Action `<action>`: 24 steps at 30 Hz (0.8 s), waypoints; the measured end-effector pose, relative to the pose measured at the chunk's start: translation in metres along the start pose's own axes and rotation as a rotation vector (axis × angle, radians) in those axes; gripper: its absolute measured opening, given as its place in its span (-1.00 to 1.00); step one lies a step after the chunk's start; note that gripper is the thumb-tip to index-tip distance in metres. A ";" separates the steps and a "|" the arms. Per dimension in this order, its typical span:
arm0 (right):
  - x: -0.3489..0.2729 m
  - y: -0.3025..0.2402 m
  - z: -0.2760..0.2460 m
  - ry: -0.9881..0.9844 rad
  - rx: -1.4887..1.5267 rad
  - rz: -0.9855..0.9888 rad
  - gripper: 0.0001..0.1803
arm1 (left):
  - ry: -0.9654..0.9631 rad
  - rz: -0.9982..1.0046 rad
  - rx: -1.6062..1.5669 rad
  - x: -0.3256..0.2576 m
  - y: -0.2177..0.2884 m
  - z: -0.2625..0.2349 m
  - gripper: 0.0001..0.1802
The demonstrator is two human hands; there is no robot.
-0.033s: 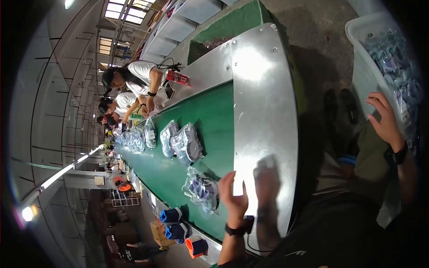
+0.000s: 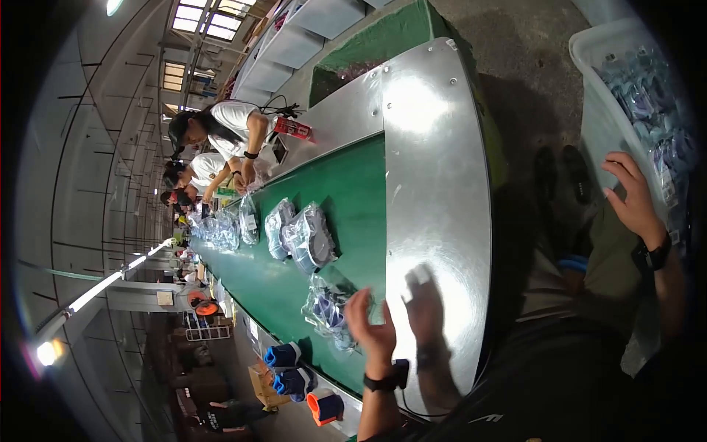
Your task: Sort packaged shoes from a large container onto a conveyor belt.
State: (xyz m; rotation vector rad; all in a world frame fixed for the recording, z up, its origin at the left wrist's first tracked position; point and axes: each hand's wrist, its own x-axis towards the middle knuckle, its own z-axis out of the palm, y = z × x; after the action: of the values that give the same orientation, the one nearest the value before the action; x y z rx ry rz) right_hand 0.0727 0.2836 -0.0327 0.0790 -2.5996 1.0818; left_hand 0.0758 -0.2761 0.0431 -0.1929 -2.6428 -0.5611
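Left hand point(image 2: 372, 328) is held open, fingers spread, touching a clear bagged item point(image 2: 329, 308) on the near part of the green belt point(image 2: 346, 191). Right hand point(image 2: 633, 195) is held open at the rim of a white bin point(image 2: 600, 110) at far right. More bagged items point(image 2: 308, 239) are seen farther along the belt.

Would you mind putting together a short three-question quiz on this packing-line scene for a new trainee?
1. True or false: the left hand is at a clear plastic bag lying on the green conveyor belt.
2. Where is the right hand?
A. Flat on the steel table edge
B. Beside the pale plastic bin of bagged items, on the person's right
C. Holding an orange spool
3. Fill the gap: each of the person's wrists carries a black ____.

Key
1. True: the hand sits at the nearest bag on the belt, though whether it grips the bag is unclear.
2. B
3. Watch; the one on the left wrist shows best.
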 end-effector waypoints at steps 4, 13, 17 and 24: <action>0.007 0.005 0.008 0.006 -0.012 -0.004 -0.52 | -0.042 -0.220 0.340 -0.034 -0.082 -0.044 -0.22; -0.003 -0.013 -0.004 -0.002 -0.001 0.012 -0.52 | -0.112 -0.174 0.650 -0.025 -0.147 -0.035 -0.30; -0.009 -0.023 -0.014 0.009 0.025 0.009 -0.52 | -0.071 -0.126 0.518 -0.006 -0.122 -0.034 -0.39; 0.004 -0.058 -0.017 -0.032 0.110 -0.098 -0.57 | 0.049 0.328 0.135 0.023 -0.015 -0.016 -0.43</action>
State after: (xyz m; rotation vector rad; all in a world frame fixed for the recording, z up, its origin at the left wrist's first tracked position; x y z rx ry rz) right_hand 0.0835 0.2540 0.0193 0.2479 -2.5336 1.1967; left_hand 0.0577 -0.2953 0.0612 -0.5499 -2.5160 -0.2738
